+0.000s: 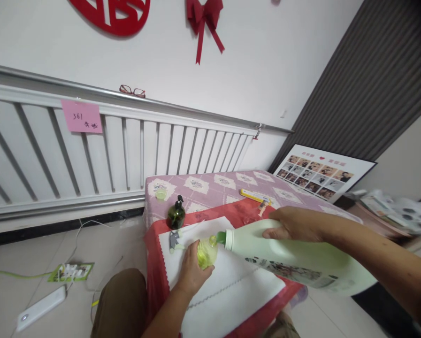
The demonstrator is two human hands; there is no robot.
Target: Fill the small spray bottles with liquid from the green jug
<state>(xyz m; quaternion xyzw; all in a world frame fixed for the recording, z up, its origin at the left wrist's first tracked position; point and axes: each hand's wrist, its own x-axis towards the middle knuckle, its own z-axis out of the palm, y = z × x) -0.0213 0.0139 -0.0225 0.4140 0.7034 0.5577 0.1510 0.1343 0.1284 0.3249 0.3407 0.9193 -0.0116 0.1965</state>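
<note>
My right hand grips a large pale green jug near its neck and holds it tipped on its side, spout pointing left. Its green spout meets a small translucent yellow-green cup, which my left hand holds closed around from below. Both are above a white cloth spread over a red cover on a low table. A dark green pump bottle stands just behind the cup.
A small yellow-green cap and a yellow card lie on the pink patterned tablecloth. A radiator with a pink note and red glasses lines the wall. A power bank and cables lie on the floor at left. A photo board leans at right.
</note>
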